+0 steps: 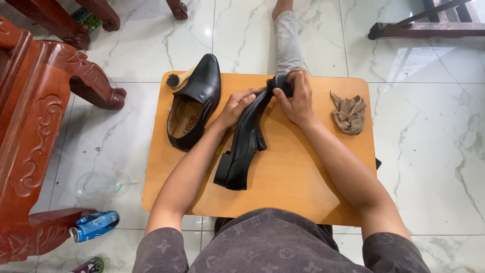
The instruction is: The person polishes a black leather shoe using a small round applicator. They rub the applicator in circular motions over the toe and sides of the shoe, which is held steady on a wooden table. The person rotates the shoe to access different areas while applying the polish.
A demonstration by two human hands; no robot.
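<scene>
Underneath everything spreads a white marble-tiled floor [429, 151], and on it, left of the scene, stands carved red-brown wooden furniture [35, 116]. Next in size is the low wooden table [283, 192], light orange with rounded corners, which carries the work. Lying tilted near its middle, heel toward the near edge and toe toward the far edge, is a black leather dress shoe [242, 146]; the left hand [236, 107] clasps its upper part from the left side, fingers curled around the leather. The right hand [298, 98] is closed around a small dark brush or applicator [281, 83] and presses it against the toe of that shoe, close to the far edge. A second black dress shoe [194, 103] rests upright by the far left corner, its tan lining showing, apart from the held shoe. Crumpled near the right edge lies a brown cloth [348, 114], well away from both hands. Behind the second shoe, at the far left corner, a small wooden-handled brush [177, 80] pokes out. Off the table, on the floor to the left, lie a clear plastic cup [98, 186] and a blue drink can [93, 226].
</scene>
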